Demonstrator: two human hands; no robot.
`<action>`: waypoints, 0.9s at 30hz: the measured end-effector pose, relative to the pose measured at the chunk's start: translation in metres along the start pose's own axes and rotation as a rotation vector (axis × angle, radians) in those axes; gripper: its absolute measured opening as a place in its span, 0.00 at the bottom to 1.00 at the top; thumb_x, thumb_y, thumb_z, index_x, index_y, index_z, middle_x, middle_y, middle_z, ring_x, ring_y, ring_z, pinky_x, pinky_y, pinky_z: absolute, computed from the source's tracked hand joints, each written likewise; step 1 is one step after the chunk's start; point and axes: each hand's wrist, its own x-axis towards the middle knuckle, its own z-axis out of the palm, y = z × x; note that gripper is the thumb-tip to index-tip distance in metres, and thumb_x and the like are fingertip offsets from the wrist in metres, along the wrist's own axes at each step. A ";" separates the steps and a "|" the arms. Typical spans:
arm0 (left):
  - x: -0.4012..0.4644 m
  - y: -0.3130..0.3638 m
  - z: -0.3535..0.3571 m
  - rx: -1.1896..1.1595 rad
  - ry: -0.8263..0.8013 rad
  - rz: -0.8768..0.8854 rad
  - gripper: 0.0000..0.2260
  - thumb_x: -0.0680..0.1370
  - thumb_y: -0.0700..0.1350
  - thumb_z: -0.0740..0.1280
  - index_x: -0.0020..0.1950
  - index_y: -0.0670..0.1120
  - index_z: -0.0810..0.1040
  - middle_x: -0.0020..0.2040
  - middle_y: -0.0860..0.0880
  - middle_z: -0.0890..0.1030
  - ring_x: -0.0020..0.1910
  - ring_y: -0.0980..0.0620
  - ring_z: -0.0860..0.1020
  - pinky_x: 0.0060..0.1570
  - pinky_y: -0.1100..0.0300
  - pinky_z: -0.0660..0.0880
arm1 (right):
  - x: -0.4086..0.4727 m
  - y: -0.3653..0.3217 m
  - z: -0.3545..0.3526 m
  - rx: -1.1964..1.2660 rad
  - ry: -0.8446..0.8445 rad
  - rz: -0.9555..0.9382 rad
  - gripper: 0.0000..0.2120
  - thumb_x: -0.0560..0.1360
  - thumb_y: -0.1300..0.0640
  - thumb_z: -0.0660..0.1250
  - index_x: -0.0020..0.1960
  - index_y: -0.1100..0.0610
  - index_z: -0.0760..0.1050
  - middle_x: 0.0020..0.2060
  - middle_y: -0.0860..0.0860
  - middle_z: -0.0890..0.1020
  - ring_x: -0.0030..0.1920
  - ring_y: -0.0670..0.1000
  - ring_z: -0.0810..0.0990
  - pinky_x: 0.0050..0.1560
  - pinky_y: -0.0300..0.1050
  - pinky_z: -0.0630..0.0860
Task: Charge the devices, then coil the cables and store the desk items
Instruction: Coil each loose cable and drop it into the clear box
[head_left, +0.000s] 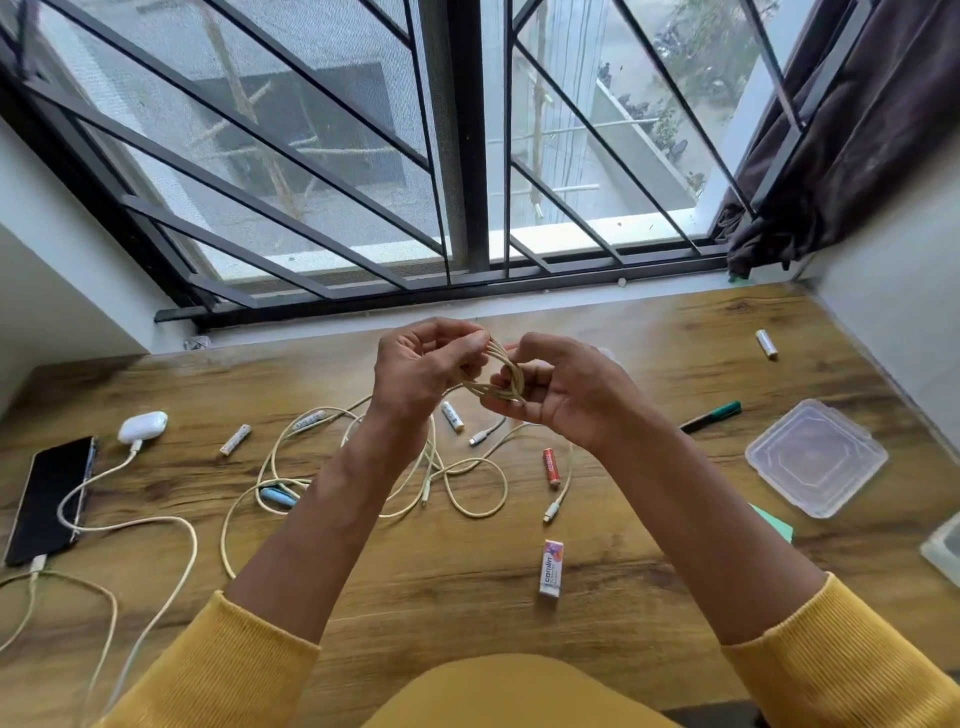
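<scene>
Above the wooden desk (467, 571), my left hand (421, 369) and my right hand (561, 389) both grip a small coil of cream cable (501, 376) held between them. More cream cable (467, 483) lies in loose loops on the desk below, with plug ends showing. At the far left a black phone (49, 499) lies with a white cable (135, 525) plugged into its near end. A white earbud case (143, 426) beside it has a cable plugged in too.
Several batteries lie scattered, among them a red one (551, 467) and one far right (767, 344). An eraser box (551, 567), a green-capped pen (711, 415), a clear plastic lid (815, 457), a clear box's edge (943, 551) and a green pad (776, 522) sit at the right.
</scene>
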 end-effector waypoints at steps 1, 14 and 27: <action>0.000 0.000 0.001 0.007 0.015 -0.019 0.02 0.79 0.34 0.73 0.50 0.38 0.85 0.41 0.42 0.85 0.39 0.47 0.81 0.44 0.57 0.81 | 0.000 0.000 0.000 -0.011 0.003 0.006 0.03 0.75 0.70 0.67 0.48 0.68 0.78 0.35 0.62 0.81 0.38 0.58 0.83 0.55 0.64 0.84; 0.000 -0.005 -0.002 0.022 -0.041 -0.059 0.02 0.78 0.34 0.73 0.49 0.38 0.85 0.41 0.40 0.85 0.40 0.44 0.81 0.45 0.57 0.81 | 0.002 0.001 -0.002 -0.017 0.021 0.052 0.04 0.74 0.72 0.63 0.42 0.66 0.76 0.34 0.61 0.78 0.42 0.60 0.80 0.59 0.67 0.82; 0.010 -0.002 -0.006 -0.097 -0.062 -0.314 0.08 0.78 0.37 0.72 0.56 0.35 0.85 0.47 0.37 0.84 0.44 0.45 0.82 0.50 0.56 0.81 | 0.011 0.006 -0.015 -0.004 -0.185 0.043 0.09 0.77 0.69 0.63 0.56 0.68 0.79 0.46 0.63 0.82 0.45 0.57 0.83 0.58 0.58 0.84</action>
